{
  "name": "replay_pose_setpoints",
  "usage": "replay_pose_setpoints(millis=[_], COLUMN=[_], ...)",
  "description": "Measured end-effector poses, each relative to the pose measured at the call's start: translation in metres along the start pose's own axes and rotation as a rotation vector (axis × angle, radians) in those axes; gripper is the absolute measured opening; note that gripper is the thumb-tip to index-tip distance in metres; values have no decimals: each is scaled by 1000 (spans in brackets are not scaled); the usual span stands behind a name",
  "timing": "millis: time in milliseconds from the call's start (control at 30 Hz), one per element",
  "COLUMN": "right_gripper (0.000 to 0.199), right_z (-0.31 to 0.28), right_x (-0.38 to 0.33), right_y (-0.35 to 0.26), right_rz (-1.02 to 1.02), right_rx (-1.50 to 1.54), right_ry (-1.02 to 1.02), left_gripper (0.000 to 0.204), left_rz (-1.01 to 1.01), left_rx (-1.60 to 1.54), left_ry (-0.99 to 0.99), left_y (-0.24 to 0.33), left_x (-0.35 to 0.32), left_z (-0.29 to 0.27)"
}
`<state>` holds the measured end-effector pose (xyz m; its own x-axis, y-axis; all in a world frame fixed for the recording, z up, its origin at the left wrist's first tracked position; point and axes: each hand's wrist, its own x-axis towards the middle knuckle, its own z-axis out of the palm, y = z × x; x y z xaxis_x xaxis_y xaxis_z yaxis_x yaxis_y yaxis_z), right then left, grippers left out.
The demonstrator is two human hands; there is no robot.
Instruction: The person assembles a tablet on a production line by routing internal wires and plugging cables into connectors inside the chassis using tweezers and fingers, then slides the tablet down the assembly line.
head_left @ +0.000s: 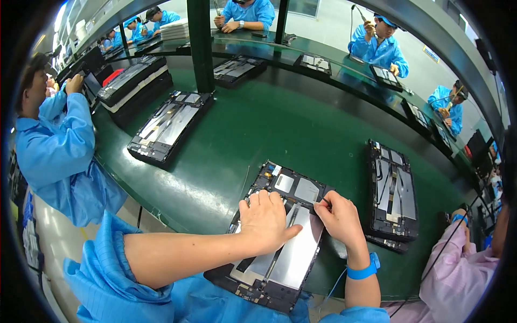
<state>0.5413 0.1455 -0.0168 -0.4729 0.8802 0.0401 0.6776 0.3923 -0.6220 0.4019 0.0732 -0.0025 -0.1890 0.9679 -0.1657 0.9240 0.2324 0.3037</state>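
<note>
An opened tablet (293,237) with its inner parts showing lies at a slant in front of me, its lower end overhanging the table's near edge. Across its upper left part rests my left hand (264,220), open, with the fingers stretched out and the thumb apart. At the tablet's upper right edge my right hand (340,216) is closed, thumb and fingertips pinched together against the edge. Whatever is between those fingertips is too small and hidden to name. A blue wrist strap (363,268) with a thin cord circles my right wrist.
Stacked open tablets (393,188) lie to the right, another stack (169,126) to the left. More tablets (237,69) sit farther back beside a green post (200,48). A co-worker in blue (59,145) stands at left; a pink sleeve (452,269) reaches in at right. Others work across the green table (258,124).
</note>
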Motion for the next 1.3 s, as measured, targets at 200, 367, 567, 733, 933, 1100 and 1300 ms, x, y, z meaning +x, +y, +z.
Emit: replay_pose_setpoints(millis=[200,367,567,733,933,1100,1300], right_gripper=[19,20,19,19,17,17,17], right_z=[10,6,9,1,4,7,7], right_x=[0,-2,-5,-3,-4,-6,-7], right_y=[9,9,5,-3,-7,1,0], right_rz=[-107,-89,-81,-13,-27,-80,-94], right_rx=[1,20,-58,-78,-125,-122,-91], right_ry=[110,79,60,-46,-32,54,51], left_gripper=[49,51,53,54,73,59,53], left_rz=[-152,-166,-130,-97,121,561,800], left_rx=[-68,-171,-446,-624,-475,-95,113], left_ry=[-153,-199,-192,-290,54,314,330], left_y=[8,11,-4,-6,-10,-17,-15], left_x=[8,5,9,11,9,0,-3], left_z=[4,-5,-4,-10,-8,-14,25])
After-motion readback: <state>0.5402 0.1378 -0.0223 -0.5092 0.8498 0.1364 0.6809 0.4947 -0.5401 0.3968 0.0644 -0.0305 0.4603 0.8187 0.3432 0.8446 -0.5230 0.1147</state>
